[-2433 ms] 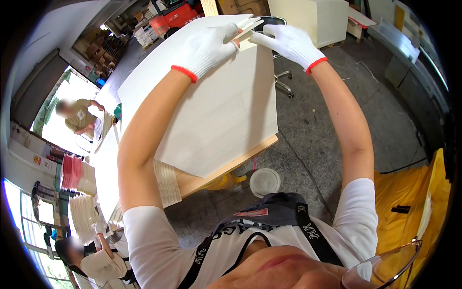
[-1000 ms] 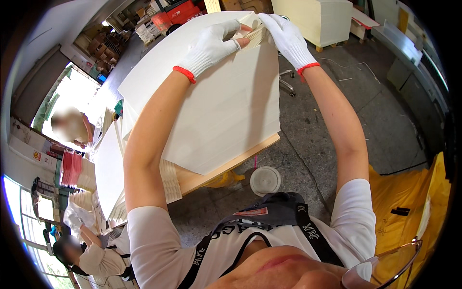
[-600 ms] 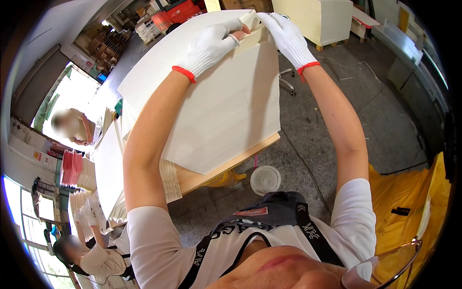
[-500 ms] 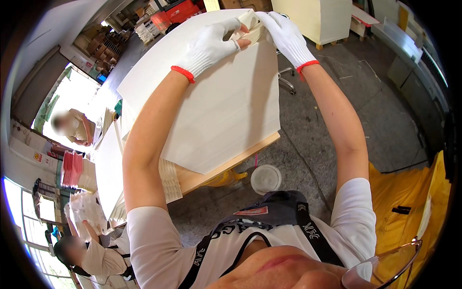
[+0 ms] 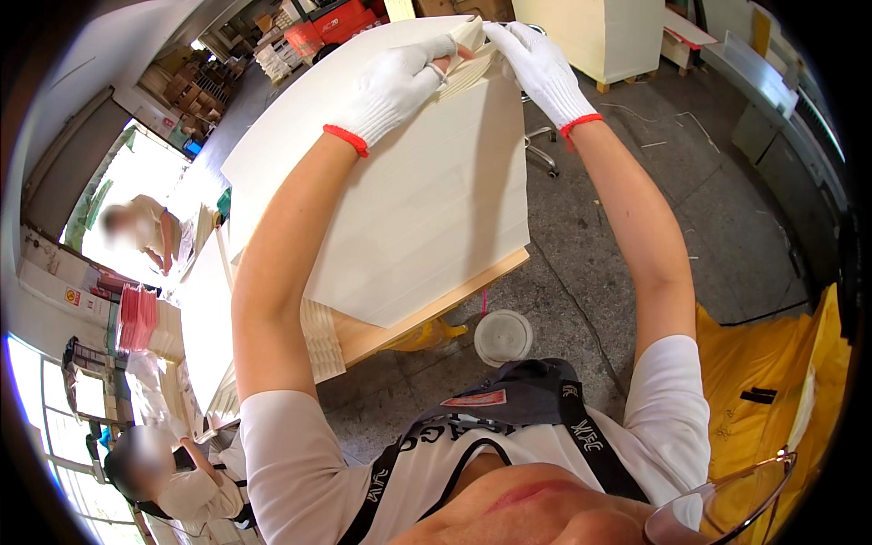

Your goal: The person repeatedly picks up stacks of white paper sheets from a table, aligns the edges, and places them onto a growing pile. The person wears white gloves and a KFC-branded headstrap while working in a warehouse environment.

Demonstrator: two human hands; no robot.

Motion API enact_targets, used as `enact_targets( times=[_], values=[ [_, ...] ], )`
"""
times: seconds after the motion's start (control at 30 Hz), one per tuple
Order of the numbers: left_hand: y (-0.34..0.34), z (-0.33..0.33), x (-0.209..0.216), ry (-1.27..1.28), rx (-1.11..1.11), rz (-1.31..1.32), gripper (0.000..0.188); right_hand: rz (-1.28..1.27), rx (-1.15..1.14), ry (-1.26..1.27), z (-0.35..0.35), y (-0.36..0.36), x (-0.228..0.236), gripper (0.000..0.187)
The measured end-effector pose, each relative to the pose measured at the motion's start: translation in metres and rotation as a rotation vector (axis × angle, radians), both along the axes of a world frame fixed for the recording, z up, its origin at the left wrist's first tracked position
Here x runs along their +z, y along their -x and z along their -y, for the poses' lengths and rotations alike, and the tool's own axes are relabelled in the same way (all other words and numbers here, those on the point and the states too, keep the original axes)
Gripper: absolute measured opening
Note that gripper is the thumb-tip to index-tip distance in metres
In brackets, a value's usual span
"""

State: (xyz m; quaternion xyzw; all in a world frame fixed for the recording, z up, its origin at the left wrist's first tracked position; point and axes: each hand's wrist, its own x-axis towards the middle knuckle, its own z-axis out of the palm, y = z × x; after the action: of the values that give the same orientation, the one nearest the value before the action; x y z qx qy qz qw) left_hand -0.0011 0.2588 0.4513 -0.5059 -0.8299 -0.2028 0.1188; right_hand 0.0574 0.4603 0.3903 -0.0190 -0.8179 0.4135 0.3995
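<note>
A large stack of white paper sheets [image 5: 418, 200] covers the tabletop in front of me, its far right corner lifted and curled into layers. My left hand [image 5: 404, 84], in a white knit glove with a red cuff and bare thumb and fingertips, is closed on the curled sheets. Across the corner, my right hand [image 5: 536, 73], gloved the same way, has its fingers bent together at the sheets' outer edge. Its thumb side is partly hidden, but it appears to grip that edge.
A wooden board edge [image 5: 436, 309] shows under the paper. A round white lid or tub [image 5: 502, 338] stands on the floor, near a yellow bag [image 5: 431, 336]. Behind the corner is a tall cream stack [image 5: 595, 41]. Two people work at left, near a pink paper stack [image 5: 136, 318].
My left thumb and fingers have closed together on the curled sheets, from spread apart. My right hand has barely moved. Both people at left have shifted their arms.
</note>
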Motion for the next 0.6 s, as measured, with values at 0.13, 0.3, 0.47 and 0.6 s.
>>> enact_targets(
  times=[0.13,0.3,0.47,0.6],
  values=[
    [-0.001,-0.002,-0.003,-0.009,0.030,0.102,0.030,0.029,0.034,0.086,0.003,-0.003,-0.001,0.058],
    [0.002,-0.002,-0.004,-0.017,0.019,0.102,0.032,-0.004,0.047,0.048,0.000,0.002,-0.003,0.059],
    [-0.019,0.001,0.001,0.054,0.088,-0.051,0.034,-0.005,-0.050,0.137,-0.001,-0.006,0.004,0.059],
    [-0.020,-0.002,0.000,-0.012,0.017,-0.225,0.040,-0.189,0.506,0.709,-0.034,0.012,0.007,0.041]
  ],
)
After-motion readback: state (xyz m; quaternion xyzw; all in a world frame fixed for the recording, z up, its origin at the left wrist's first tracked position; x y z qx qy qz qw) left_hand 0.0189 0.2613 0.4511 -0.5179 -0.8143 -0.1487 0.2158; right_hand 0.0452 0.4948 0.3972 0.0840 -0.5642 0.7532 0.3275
